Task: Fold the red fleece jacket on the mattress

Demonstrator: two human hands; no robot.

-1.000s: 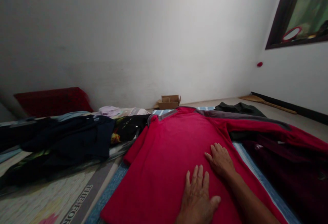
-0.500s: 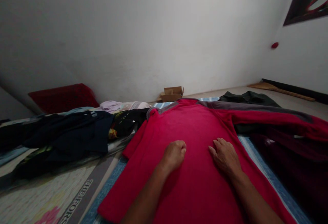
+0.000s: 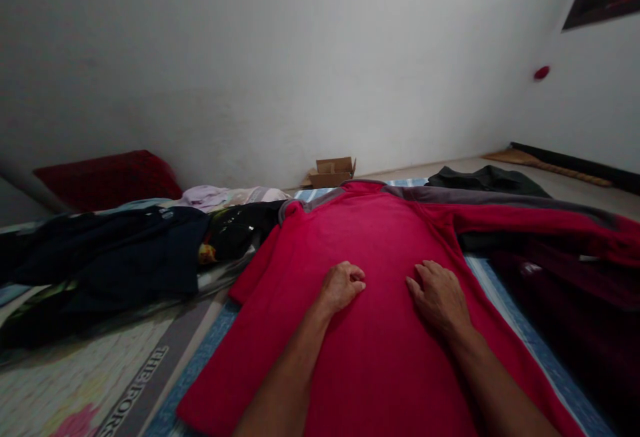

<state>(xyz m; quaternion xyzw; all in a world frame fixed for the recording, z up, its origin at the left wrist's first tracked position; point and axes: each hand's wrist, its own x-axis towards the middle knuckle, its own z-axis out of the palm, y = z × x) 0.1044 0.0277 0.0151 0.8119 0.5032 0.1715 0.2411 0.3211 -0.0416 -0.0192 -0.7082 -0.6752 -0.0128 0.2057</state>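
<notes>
A red long-sleeved top with grey shoulder trim lies flat in front of me on a blue striped mat. My left hand rests on the middle of the top with its fingers curled under, nothing visible in them. My right hand lies beside it to the right, fingers slightly bent and spread, pressing on the fabric. One sleeve stretches out to the right; the other is folded under at the left edge.
A heap of dark clothes lies to the left, with pale garments behind it and a dark red cushion against the wall. A small cardboard box stands by the wall. Dark maroon cloth lies at right.
My left hand has slid forward up the top and curled from flat into a loose fist. The right hand stays in place. My view has tilted a little.
</notes>
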